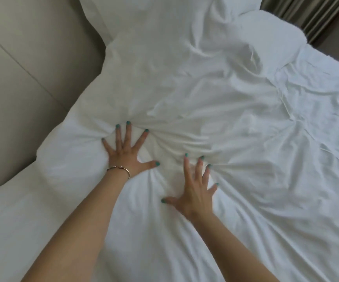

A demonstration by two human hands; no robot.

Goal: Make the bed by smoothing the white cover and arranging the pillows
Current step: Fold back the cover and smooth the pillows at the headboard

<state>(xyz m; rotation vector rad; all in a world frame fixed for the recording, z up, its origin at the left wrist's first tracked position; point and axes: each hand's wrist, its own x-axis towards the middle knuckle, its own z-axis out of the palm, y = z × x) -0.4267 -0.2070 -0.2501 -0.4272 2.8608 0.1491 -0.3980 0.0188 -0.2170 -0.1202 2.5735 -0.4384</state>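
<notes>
A bedroom: rumpled white cover [215, 102]; pillows [164, 19]; padded headboard [26, 64]; striped curtains [306, 15]

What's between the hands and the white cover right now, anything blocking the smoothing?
Nothing visible. The left hand and right hand lie flat, fingers spread, directly on the white cover. The wrinkled stretch toward the pillows has no object on it.

There is 1 view only, from a wide-angle camera worn on the person's head. It looks forward and steeply down along both bare forearms onto the white cover [235, 123], close enough that the bed fills most of the picture. The padded headboard [22, 78] runs along the left edge, tilted by the lens. Pillows [164, 19] lie at the far side, and curtains [298, 13] show far right.
</notes>
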